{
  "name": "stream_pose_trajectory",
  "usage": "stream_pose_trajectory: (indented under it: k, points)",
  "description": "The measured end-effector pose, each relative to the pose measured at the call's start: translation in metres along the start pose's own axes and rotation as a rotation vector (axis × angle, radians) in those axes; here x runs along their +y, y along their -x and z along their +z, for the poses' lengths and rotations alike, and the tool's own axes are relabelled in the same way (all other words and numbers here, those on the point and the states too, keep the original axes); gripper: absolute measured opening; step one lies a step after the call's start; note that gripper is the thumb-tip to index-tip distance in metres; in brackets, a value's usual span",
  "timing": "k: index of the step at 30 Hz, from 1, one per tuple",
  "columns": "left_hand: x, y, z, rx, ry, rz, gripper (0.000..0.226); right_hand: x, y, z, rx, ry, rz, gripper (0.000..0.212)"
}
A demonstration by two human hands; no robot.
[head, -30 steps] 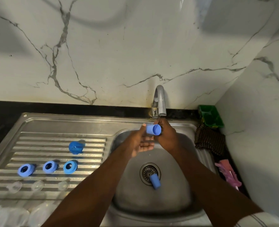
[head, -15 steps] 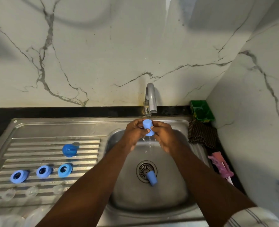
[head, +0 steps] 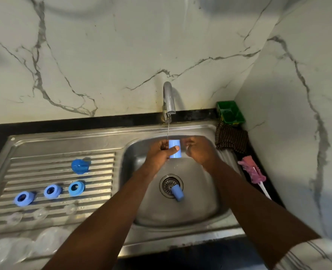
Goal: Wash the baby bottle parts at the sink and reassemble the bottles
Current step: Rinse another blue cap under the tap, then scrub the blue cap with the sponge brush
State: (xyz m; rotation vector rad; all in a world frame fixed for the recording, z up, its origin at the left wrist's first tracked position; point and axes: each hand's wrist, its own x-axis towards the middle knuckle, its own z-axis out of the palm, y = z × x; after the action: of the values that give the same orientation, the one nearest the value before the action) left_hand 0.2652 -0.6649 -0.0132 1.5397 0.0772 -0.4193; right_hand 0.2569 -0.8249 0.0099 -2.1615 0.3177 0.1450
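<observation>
Striped sleeve [head: 313, 254]: seen on the right arm, much nearer than the fingers.
Clear bottles [head: 5, 250]: laid at the near left corner, far left of the fingers; they are blurred.
Clear teats [head: 40, 213]: three are set in a row on the ribbed draining board [head: 101, 172], left of the fingers and nearer.
Blue rings [head: 52, 191]: three are lined up just behind the teats, well left of the fingers.
Second blue cap [head: 177, 192]: laid on its side on the drain [head: 168, 184] in the sink [head: 196, 209], straight below the fingers and nearer.
Blue lid [head: 80, 166]: placed alone on the board, behind the rings and left of the fingers.
Left hand [head: 159, 152]: the blue cap [head: 174, 151] is held by it; the fingers are curled round the back and the thumb is pressed on the front.
Blue cap: held upright over the sink, under a thin line of water [head: 168, 129].
Right hand [head: 200, 151]: its curled fingers [head: 188, 144] are held just right of the cap; it cannot be told if the cap is touched.
Pink brush [head: 252, 171]: laid right of the fingers, beside the sink.
Brown cloth [head: 231, 139]: spread just right of the fingers.
Green tray [head: 230, 113]: put in the corner behind the cloth, on the dark table [head: 83, 123].
Tap [head: 169, 100]: fixed right behind the fingers; water is let out of it.
Marble wall [head: 122, 55]: seen farthest back.
</observation>
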Motion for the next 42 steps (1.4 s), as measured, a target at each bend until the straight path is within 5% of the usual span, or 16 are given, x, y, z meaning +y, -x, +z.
stream_pose_trajectory:
  k: [4,8,15,20,26,31,42]
  points:
    - [-0.016,0.015,0.012,-0.02,0.026,-0.059,0.018,0.01,0.034,-0.014,0.4,0.119,-0.217,0.022]
    - [-0.033,0.029,0.028,-0.064,-0.056,-0.104,0.021,0.052,0.063,-0.024,0.099,0.389,-0.133,0.031]
    - [-0.036,0.044,0.053,-0.128,-0.141,-0.142,0.022,0.116,0.115,-0.101,0.43,0.573,0.129,0.026]
    - [-0.037,0.051,0.068,-0.156,-0.092,-0.163,0.014,0.153,0.142,-0.117,0.39,0.607,0.392,0.019]
    - [-0.039,0.057,0.07,-0.165,-0.009,-0.165,0.027,0.167,0.146,-0.121,0.317,0.663,0.444,0.016]
    - [-0.029,0.07,0.058,-0.126,-0.044,-0.001,0.037,0.171,0.147,-0.124,0.334,0.701,0.437,0.012]
    - [0.005,0.089,-0.016,0.14,-0.162,0.232,0.053,0.074,0.126,-0.077,0.348,-0.025,-0.017,0.007]
